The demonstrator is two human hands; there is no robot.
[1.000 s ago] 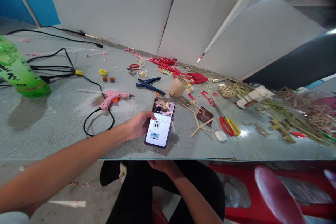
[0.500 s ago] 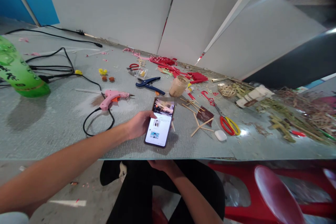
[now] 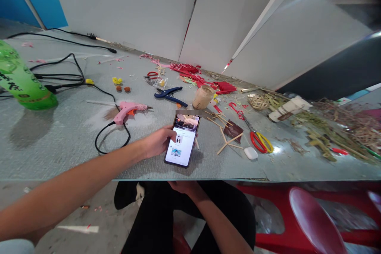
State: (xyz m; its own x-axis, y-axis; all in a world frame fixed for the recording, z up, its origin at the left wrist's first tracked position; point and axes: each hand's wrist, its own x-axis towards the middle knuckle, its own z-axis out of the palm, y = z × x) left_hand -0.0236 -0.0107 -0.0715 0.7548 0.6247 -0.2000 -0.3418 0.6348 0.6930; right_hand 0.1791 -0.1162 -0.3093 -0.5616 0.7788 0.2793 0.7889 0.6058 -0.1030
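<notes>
My left hand is closed on a phone with a lit screen, its thumb lying over the screen's left edge. The phone is tilted up near the table's front edge. Below that edge, over my lap, my right hand shows only in part; its fingers are hidden under the table. A pink glue gun lies left of the phone. Behind the phone are blue-handled cutters and a jar. To its right are thin wooden sticks and a brown packet.
A green bottle and black cables are at the left. Red-and-yellow scissors and a white case sit right of the sticks. Red scraps lie at the back, dried stalks farther right. A red stool stands below.
The left thumb has shifted slightly left and down on the phone, and the picture at the top of its screen differs. The right hand stays below the table edge.
</notes>
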